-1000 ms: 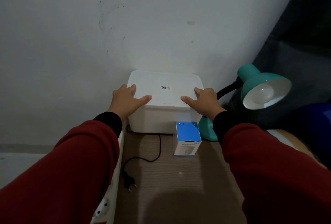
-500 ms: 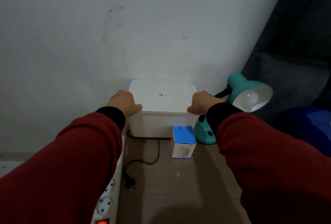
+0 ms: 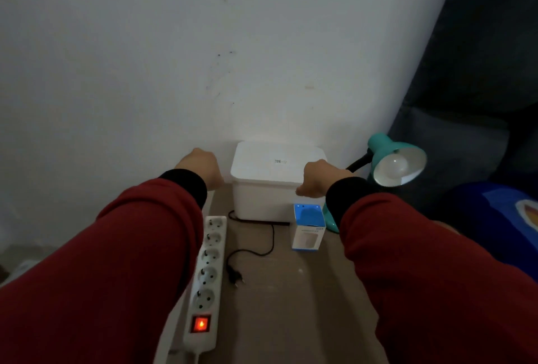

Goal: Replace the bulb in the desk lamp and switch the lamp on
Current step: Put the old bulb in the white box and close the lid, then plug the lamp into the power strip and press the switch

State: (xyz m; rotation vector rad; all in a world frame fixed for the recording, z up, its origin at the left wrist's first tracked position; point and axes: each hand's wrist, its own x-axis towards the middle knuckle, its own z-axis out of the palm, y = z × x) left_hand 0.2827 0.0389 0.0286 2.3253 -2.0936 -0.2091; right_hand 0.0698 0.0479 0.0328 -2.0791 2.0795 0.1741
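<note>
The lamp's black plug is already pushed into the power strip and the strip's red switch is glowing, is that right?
Not quite. The head view shows the plug lying loose on the desk beside the power strip, in no socket. The strip's red switch is glowing, as you said.

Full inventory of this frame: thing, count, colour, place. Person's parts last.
storage box: 1, white, lidded, on the desk against the wall
desk lamp: 1, teal, right of the box, unlit
bulb: 1, white, inside the lamp shade
bulb carton: 1, blue and white, upright in front of the box
power strip: 1, white, desk's left edge, sockets empty, red switch glowing
plug and cord: 1, black, loose on the desk, unplugged
desk: 1, brown wood
wall: white, scuffed
left hand: fist, left of the box
right hand: at the box's right lid edge
sleeves: 2, red, black cuffs
</note>
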